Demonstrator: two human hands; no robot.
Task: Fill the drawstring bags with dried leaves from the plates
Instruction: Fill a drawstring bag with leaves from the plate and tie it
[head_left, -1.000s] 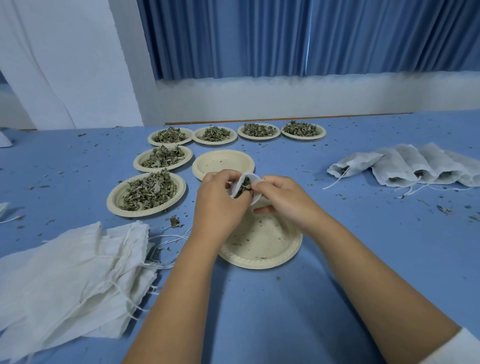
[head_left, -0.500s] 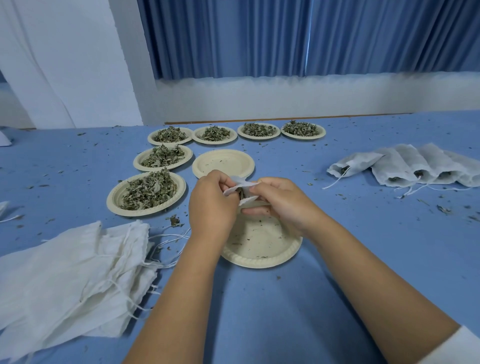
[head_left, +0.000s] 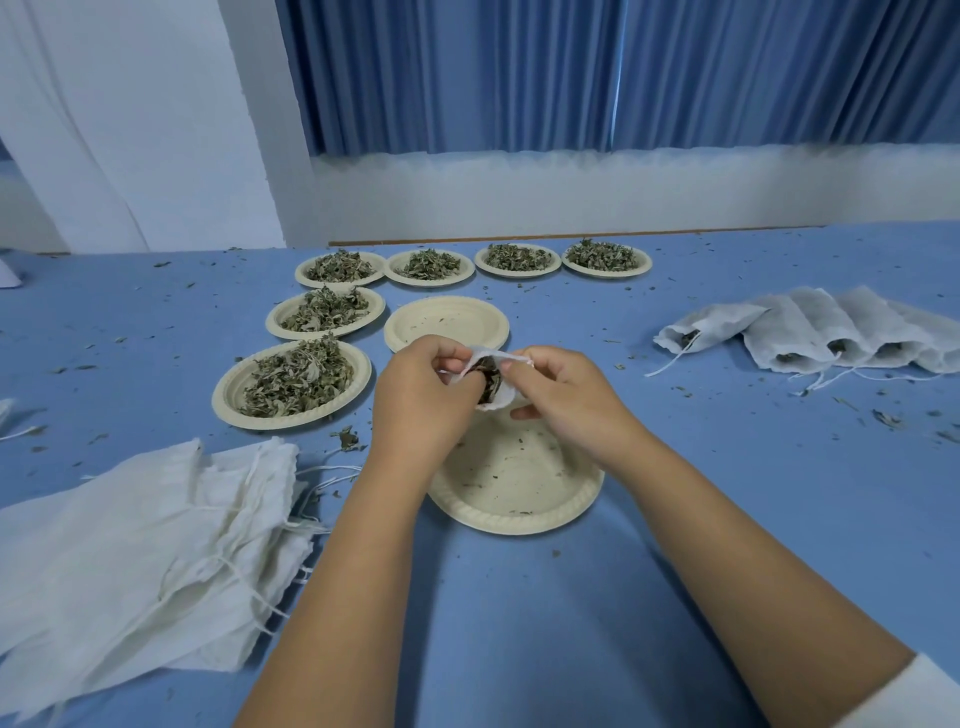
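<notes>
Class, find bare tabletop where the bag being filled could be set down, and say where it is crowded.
Bare table lies between the near empty plate and the filled bags on the right, with only leaf crumbs. Crowded: the leaf plates at left, and the pile of empty bags.

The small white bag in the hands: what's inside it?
Dark dried leaves show through the open mouth of the bag, which the left hand and right hand grip. Cloth and both hands hide how full it is.
</notes>
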